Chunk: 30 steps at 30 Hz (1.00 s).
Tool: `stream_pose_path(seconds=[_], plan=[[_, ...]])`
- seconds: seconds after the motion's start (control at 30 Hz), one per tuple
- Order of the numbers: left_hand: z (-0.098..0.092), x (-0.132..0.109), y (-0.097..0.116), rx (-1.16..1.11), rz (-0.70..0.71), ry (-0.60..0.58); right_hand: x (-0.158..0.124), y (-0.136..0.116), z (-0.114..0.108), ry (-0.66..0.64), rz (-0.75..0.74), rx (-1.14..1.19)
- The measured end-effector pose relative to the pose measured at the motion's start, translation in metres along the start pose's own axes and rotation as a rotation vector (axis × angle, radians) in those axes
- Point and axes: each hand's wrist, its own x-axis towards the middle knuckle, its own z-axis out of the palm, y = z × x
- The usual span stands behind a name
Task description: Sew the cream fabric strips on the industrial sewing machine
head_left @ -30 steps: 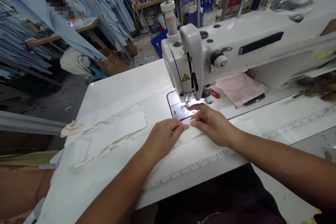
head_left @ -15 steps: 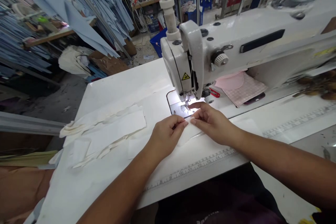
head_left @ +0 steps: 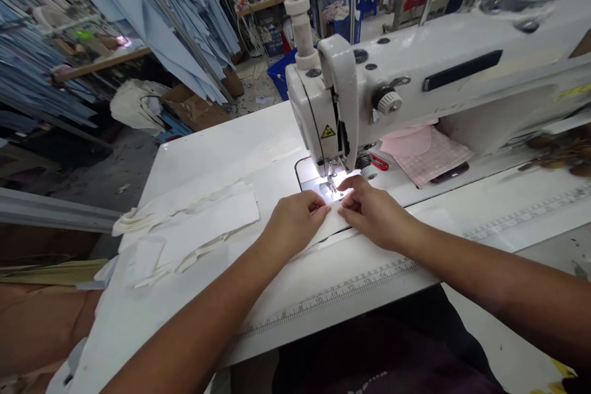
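My left hand (head_left: 293, 221) and my right hand (head_left: 372, 212) pinch a small white fabric piece (head_left: 329, 228) between their fingertips, just in front of the needle (head_left: 331, 181) of a white sewing machine (head_left: 415, 86). The fingertips nearly meet over the lit needle plate (head_left: 318, 188). Most of the fabric piece is hidden under my hands. Both hands rest low on the white table (head_left: 217, 154).
A stack of white cut fabric pieces (head_left: 184, 228) lies to the left on the table. Pink checked cloth (head_left: 427, 154) sits under the machine arm. A printed ruler (head_left: 351, 289) runs along the front edge. Blue garments (head_left: 152, 18) hang behind the table.
Both hands slid the fabric piece forward, closer to the needle and onto the lit plate. The camera view shifted slightly.
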Motion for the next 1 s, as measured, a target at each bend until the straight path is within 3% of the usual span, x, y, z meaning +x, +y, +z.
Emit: stream_pose_path(seconds=[0.2, 0.33, 0.63, 1.0], plan=[[0.002, 0.013, 0.0, 0.09, 0.001, -0.045, 0.001, -0.004, -0.005, -0.132, -0.238, -0.458], [0.0, 0.02, 0.001, 0.075, -0.024, -0.04, 0.002, -0.002, -0.013, -0.176, -0.345, -0.599], [-0.008, 0.039, 0.001, 0.099, -0.059, -0.012, 0.01, 0.005, -0.016, -0.077, -0.362, -0.721], [-0.01, 0.045, -0.001, 0.047, -0.027, -0.014, 0.014, 0.007, -0.017, -0.102, -0.324, -0.718]])
